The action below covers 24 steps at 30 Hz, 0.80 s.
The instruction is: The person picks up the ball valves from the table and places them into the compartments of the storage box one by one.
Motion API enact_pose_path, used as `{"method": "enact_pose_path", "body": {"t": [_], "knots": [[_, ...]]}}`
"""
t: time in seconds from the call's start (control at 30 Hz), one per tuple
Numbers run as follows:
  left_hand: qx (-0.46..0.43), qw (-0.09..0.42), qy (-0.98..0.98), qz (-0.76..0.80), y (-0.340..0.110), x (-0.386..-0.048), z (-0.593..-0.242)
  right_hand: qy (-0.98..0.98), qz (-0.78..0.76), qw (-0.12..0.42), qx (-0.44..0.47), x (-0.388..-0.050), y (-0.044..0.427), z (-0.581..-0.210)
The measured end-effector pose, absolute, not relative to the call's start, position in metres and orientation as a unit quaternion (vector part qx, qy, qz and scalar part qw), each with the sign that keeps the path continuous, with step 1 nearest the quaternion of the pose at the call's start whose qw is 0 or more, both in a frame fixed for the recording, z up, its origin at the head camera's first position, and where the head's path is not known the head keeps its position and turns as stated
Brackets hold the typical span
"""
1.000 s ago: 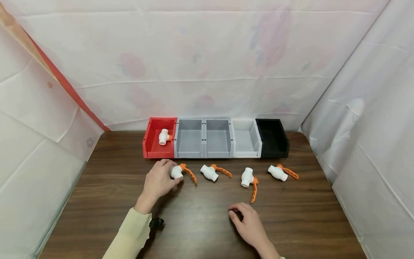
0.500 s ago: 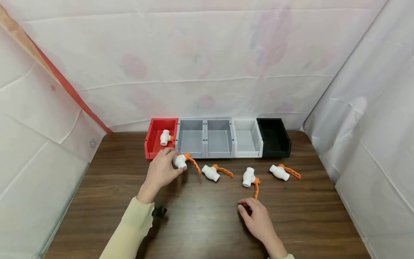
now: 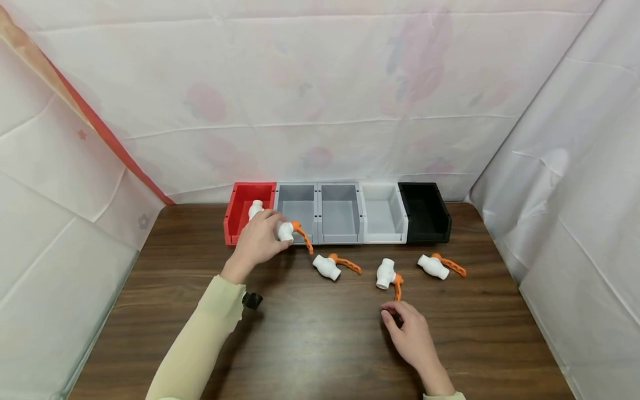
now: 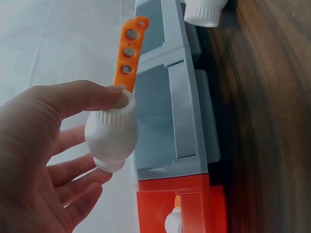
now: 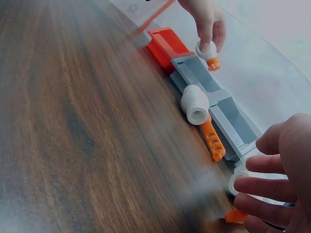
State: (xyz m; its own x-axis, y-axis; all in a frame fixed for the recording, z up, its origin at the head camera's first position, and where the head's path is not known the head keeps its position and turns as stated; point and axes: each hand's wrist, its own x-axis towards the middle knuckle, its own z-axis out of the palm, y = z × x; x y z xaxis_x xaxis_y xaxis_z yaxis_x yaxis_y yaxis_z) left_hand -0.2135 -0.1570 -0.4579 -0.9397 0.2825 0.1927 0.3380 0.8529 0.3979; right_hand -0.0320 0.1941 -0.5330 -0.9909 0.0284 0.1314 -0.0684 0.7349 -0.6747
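My left hand (image 3: 260, 240) pinches a white ball valve (image 4: 112, 138) with an orange lever between thumb and fingers. In the head view it hangs over the front of the left grey bin (image 3: 298, 191). The red bin (image 3: 231, 225), partly behind the hand, holds another ball valve (image 3: 255, 208). Nothing is in my right hand (image 3: 411, 336), whose fingers are loosely bent. It hovers just in front of the orange lever of a ball valve (image 3: 385, 274) on the table. Further ball valves lie left (image 3: 327, 267) and right (image 3: 433, 266) of that one.
The row of bins continues right with a second grey bin (image 3: 340, 239), a white bin (image 3: 384, 238) and a black bin (image 3: 428, 236). It stands at the back of the wooden table (image 3: 310, 344), before a white curtain (image 3: 310, 100). Fabric also hangs on both sides.
My left hand has lifted the ball valve from the table and carried it back and slightly right, up to the left grey bin. My right hand has shifted forward and right, still holding nothing.
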Motion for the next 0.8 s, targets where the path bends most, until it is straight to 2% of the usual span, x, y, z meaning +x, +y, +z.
{"method": "enact_pose_path", "body": {"t": [0.5, 0.8], "knots": [[-0.136, 0.039, -0.967, -0.213, -0.146, -0.261, -0.462, -0.930, 0.362, 0.060, 0.001, -0.031, 0.195, -0.527], [-0.160, 0.022, -0.970, -0.184, -0.139, -0.284, -0.472, -0.928, 0.368, 0.061, 0.011, -0.032, 0.193, -0.530]]}}
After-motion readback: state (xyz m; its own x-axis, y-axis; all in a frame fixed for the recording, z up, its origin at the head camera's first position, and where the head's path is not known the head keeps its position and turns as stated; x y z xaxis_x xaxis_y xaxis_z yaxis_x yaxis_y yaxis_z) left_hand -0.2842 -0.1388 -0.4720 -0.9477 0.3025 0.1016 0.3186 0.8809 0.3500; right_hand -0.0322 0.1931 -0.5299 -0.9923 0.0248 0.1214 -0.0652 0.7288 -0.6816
